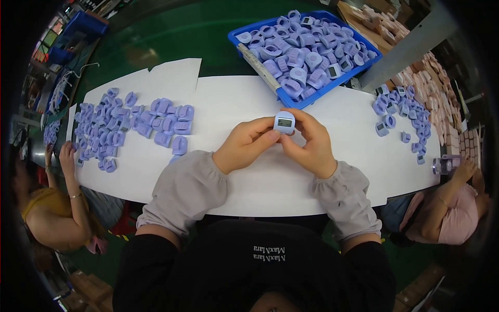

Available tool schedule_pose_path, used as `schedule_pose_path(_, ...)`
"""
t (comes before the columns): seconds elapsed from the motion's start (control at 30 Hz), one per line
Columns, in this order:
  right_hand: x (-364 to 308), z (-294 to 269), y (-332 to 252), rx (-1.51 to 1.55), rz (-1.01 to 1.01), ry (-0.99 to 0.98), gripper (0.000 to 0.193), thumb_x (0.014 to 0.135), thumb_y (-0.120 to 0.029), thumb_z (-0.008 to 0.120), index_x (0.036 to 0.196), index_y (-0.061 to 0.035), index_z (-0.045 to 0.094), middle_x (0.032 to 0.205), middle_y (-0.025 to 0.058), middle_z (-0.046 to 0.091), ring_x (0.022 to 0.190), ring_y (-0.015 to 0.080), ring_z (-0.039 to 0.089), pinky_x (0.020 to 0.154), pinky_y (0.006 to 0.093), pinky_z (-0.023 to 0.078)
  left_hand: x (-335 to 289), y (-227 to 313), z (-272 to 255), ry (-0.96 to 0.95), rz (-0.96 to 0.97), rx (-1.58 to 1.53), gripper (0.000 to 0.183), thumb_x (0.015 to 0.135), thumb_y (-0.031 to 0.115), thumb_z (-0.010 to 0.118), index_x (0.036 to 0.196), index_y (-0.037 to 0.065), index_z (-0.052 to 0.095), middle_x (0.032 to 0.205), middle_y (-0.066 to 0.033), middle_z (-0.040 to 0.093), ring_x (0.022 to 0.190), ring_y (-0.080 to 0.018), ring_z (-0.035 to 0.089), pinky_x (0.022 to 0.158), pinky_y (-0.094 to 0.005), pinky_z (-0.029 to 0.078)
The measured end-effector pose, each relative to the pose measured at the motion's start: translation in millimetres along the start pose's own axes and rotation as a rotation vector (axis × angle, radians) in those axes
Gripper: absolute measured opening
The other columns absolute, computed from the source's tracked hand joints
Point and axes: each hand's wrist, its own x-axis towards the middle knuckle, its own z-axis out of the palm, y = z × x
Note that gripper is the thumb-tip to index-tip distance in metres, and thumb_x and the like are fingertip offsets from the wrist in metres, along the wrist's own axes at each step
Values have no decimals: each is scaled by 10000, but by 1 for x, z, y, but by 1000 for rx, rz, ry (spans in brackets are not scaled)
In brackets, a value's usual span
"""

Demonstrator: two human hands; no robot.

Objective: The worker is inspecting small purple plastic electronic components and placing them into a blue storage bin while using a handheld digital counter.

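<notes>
Between my two hands, over the middle of the white-covered table [249, 192], is a small lavender digital device [284, 122] with a rounded body and a grey display turned up toward me. My left hand [243, 145] pinches it from the left with thumb and fingers at its lower edge. From the other side my right hand [313, 145] grips it, forefinger behind the top and thumb underneath. Some fingertips are hidden behind the device. Grey sleeve covers [189, 182] sit on both forearms.
A blue tray [240, 32] heaped with similar lavender devices stands at the far side. Loose devices [106, 127] spread over the left of the table, and more devices [410, 112] lie at the right. A grey post [405, 49] rises behind. Co-workers sit at both sides.
</notes>
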Motion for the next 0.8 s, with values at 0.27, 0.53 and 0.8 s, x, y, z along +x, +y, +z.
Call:
schedule_pose_path(0.27,-34,-109,31,-325,44,399,439,838,-55,679,1250,-3,538,1081,69,615,934,123,601,839,255,477,-46,54,-63,425,177,1254,220,786,153,709,914,20,591,857,-126,605,776,-297,592,680,-396,466)
schedule_pose_path(0.53,-6,-177,2,-911,-26,850,441,874,-65,645,1292,-18,514,945,55,620,807,79,583,694,218,476,-48,59,-106,542,-94,1640,216,747,222,695,744,17,624,751,-123,563,777,-307,547,649,-435,436)
schedule_pose_path(0.8,25,-43,-32,-128,-158,-154,430,801,-18,649,1221,14,564,1217,169,587,1095,272,588,934,349,455,-2,49,-32,186,28,617,166,846,76,579,954,-18,663,961,-69,660,864,-130,603,742,-253,463)
